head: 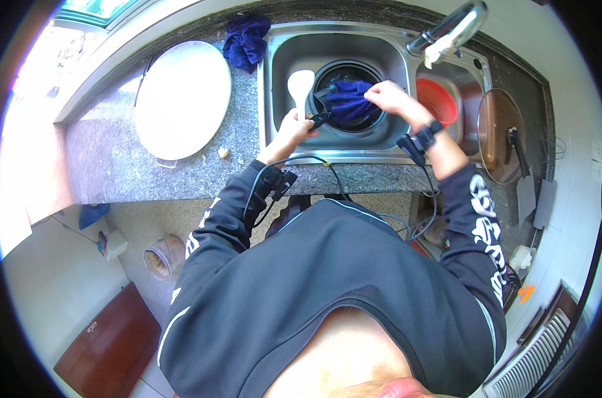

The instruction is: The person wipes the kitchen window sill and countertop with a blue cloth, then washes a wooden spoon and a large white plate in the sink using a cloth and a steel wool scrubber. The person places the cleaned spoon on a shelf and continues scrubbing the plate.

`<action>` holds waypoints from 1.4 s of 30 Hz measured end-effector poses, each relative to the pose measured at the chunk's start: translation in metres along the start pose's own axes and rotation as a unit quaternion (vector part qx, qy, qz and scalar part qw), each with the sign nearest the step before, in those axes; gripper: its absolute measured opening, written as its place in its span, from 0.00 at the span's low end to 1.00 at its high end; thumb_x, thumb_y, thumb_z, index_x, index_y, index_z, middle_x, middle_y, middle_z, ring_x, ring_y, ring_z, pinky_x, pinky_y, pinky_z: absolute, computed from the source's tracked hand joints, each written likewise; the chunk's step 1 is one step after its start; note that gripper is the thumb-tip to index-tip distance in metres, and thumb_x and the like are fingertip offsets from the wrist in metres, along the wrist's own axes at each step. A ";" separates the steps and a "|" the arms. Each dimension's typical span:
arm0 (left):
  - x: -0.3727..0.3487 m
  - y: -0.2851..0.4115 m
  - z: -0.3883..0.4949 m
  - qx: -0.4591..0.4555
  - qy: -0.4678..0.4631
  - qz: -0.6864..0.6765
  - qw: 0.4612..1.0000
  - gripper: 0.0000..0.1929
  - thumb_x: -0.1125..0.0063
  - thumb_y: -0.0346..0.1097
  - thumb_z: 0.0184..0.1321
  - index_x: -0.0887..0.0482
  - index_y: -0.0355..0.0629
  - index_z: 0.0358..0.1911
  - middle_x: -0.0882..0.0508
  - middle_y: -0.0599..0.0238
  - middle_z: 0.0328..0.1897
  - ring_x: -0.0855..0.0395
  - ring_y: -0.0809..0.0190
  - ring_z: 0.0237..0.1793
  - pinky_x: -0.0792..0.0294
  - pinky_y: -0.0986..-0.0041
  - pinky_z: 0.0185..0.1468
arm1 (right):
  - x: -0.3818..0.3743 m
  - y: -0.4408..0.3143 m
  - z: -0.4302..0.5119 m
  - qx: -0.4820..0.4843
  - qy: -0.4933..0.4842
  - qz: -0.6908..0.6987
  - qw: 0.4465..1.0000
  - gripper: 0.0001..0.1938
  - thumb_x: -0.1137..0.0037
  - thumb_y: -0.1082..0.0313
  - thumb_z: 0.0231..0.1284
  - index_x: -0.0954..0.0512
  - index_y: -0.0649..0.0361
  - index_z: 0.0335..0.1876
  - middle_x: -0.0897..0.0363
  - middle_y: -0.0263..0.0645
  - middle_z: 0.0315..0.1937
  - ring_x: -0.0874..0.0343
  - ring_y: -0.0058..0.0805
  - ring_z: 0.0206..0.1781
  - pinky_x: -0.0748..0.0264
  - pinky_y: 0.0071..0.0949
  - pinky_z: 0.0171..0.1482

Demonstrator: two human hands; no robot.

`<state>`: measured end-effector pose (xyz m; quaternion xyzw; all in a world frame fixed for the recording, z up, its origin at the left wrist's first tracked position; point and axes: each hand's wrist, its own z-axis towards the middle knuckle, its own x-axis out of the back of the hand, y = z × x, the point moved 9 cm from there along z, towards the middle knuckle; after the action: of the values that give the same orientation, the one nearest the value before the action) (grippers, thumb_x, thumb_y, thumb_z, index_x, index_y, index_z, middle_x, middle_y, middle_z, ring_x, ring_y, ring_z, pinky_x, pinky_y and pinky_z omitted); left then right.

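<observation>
My left hand (295, 130) grips a white rice paddle (301, 88), its broad end upward, over the left basin of the stainless-steel sink (287, 49). A black handle (321, 120) also sits at its fingertips; whether it belongs to a separate utensil I cannot tell. My right hand (389, 97) pinches the edge of a dark blue cloth (349, 102). The cloth lies bunched over a round black pan (348, 65) in the basin and hides much of its inside. A thin grey piece (322, 93) shows at the cloth's left side.
A chrome faucet (450, 35) rises behind the right basin, where a red bowl (436, 102) sits. Right of it are a glass lid (502, 149) and a cleaver (525, 199). A white round board (184, 99) and another blue cloth (246, 42) lie left. Cables hang from both wrists.
</observation>
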<state>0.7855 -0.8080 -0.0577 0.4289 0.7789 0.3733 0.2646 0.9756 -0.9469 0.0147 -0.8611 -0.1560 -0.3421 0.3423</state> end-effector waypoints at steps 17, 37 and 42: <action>0.013 -0.025 0.013 0.048 0.021 0.074 0.996 0.12 0.50 0.20 0.53 0.34 0.32 0.40 0.25 0.57 0.33 0.16 0.58 0.26 0.20 0.74 0.29 | -0.104 0.032 0.113 0.045 0.038 0.238 0.970 0.16 0.51 0.78 0.49 0.21 0.64 0.46 0.18 0.38 0.38 0.23 0.22 0.41 0.28 0.22 0.48; 0.023 -0.018 0.012 0.064 0.055 0.079 0.993 0.11 0.46 0.21 0.52 0.31 0.33 0.38 0.23 0.57 0.30 0.16 0.60 0.23 0.22 0.75 0.24 | -0.149 0.044 0.132 0.004 -0.117 0.148 0.982 0.36 0.72 0.43 0.68 0.48 0.69 0.68 0.56 0.51 0.72 0.56 0.40 0.74 0.60 0.31 0.72; 0.020 -0.017 0.018 0.058 0.044 0.104 0.992 0.11 0.49 0.19 0.52 0.34 0.34 0.39 0.26 0.60 0.31 0.17 0.58 0.24 0.21 0.73 0.26 | -0.162 -0.008 0.100 0.115 -0.134 0.118 0.977 0.36 0.78 0.41 0.69 0.55 0.66 0.71 0.64 0.50 0.73 0.69 0.41 0.76 0.69 0.34 0.74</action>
<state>0.7806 -0.7908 -0.0836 0.5057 0.7612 0.3710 0.1647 0.9035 -0.8766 -0.1472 -0.8666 -0.1362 -0.1605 0.4525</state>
